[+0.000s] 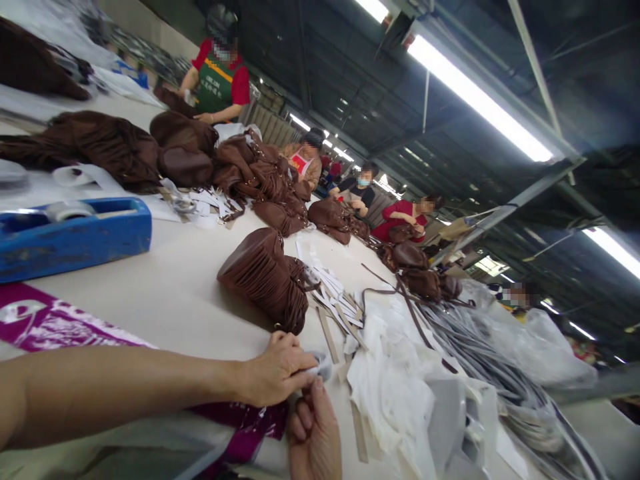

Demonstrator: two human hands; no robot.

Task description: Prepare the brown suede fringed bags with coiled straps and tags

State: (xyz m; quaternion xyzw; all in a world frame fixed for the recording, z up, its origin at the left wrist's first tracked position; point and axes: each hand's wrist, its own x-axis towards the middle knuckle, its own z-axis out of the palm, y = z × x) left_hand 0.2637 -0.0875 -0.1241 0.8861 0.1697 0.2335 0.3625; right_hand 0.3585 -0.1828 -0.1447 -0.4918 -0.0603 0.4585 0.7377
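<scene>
My left hand [277,373] reaches in from the left, its fingers closed on a small translucent ring that looks like a tape roll [324,365]. From below, my right hand [316,427] pinches the near edge of that roll between thumb and forefinger, the other fingers curled in. Whether a tape end is between those fingertips is too small to tell. Just beyond my left hand, a brown fringed leather bag [265,277] lies on the pale table [185,293]. Under my forearm is a purple printed plastic sheet [65,320].
A blue tape dispenser [75,237] stands at left. White strips [335,297], crumpled white sheets [395,380] and grey cords [480,360] lie at right. Brown bags [185,150] are heaped along the far side, where a person in a green apron [215,87] and several others work.
</scene>
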